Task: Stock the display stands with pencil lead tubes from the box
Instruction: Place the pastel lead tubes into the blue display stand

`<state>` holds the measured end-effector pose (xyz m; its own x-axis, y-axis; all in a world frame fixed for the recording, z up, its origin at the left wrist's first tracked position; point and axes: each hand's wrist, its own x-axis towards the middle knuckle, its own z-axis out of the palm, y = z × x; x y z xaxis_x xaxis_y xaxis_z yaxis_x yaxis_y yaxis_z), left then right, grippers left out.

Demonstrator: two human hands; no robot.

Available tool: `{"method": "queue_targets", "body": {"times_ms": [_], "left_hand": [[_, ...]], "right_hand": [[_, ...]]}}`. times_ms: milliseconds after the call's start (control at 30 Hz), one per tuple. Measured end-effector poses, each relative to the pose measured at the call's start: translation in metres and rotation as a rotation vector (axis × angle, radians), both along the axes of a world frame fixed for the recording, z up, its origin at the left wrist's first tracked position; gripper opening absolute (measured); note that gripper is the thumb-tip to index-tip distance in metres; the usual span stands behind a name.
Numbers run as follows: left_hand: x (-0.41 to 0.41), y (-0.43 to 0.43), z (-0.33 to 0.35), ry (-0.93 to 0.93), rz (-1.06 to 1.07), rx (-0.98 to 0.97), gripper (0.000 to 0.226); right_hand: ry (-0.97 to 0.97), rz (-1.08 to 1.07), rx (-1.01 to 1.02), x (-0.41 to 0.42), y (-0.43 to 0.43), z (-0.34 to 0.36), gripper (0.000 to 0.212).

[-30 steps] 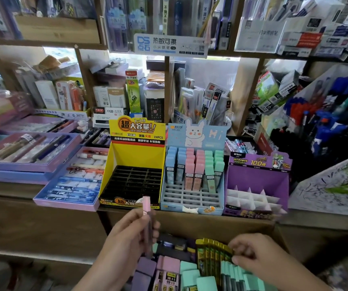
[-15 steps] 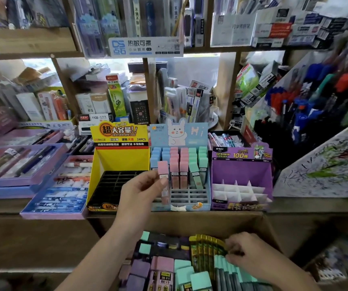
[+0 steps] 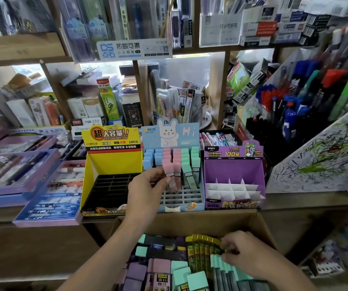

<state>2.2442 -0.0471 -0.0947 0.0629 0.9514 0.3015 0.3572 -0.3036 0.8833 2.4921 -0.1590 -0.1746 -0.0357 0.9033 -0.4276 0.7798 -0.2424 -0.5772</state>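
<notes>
Left hand [image 3: 145, 185] has carried the pink tube [image 3: 168, 169] up from the box [image 3: 190, 221] to the blue stand [image 3: 181, 198]; my fingers pinch it upright at the pink row. Right hand [image 3: 244, 250] lies curled on the yellow tubes [image 3: 200, 246] in the box; grip unclear. Step: slotting. Next, I judge: find a free slot, push straight down.

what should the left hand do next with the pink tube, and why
Probably lower the pink tube straight into the empty slot just in front of the pink column: the left hand pinches it upright over the blue stand, whose front rows are unfilled.
</notes>
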Motion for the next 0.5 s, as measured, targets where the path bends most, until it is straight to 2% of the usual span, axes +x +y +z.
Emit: {"method": "queue_targets", "body": {"times_ms": [100, 300, 400, 500], "left_hand": [[0.001, -0.001, 0.001, 0.051, 0.016, 0.009, 0.013], [0.005, -0.001, 0.0, 0.163, 0.025, 0.051, 0.016], [0.008, -0.001, -0.003, 0.138, 0.036, 0.03, 0.008], [0.012, -0.002, -0.008, 0.084, 0.026, -0.005, 0.019]], "right_hand": [[0.001, 0.004, -0.004, 0.001, 0.0, -0.001, 0.016], [0.006, 0.014, -0.003, 0.001, -0.001, -0.001, 0.013], [0.005, 0.02, -0.002, 0.0, -0.001, 0.0, 0.011], [0.007, 0.019, 0.002, 0.0, -0.001, 0.0, 0.011]]}}
